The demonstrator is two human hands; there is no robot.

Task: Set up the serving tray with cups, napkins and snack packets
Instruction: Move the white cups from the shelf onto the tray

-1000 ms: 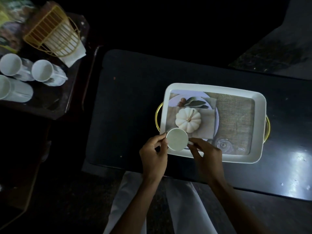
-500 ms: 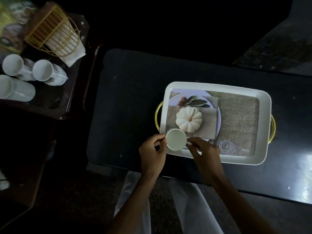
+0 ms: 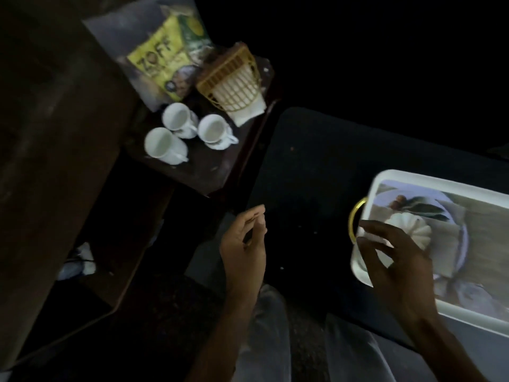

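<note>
The white serving tray (image 3: 407,180) with a gold handle (image 3: 354,220) lies at the right on the dark table (image 3: 303,161). A white cup (image 3: 370,236) stands in the tray's near left corner, mostly hidden under my right hand (image 3: 396,263), whose fingers are spread above it. My left hand (image 3: 243,244) hovers over the table's left edge, loosely curled and holding nothing. On the side table (image 3: 209,175) at the upper left stand three white cups (image 3: 213,130), a yellow napkin holder (image 3: 231,78) with white napkins (image 3: 248,111), and a yellow snack packet (image 3: 162,56).
The tray's floor bears a printed picture with a white pumpkin (image 3: 413,230). A tall dark wooden piece of furniture (image 3: 55,133) fills the left side. A narrow gap separates the side table from the dark table. My light trousers (image 3: 270,326) show below.
The view has swung left toward the side table. My left hand has let go of the cup and moved left, off the tray. The cup stays in the tray's corner under my right hand.
</note>
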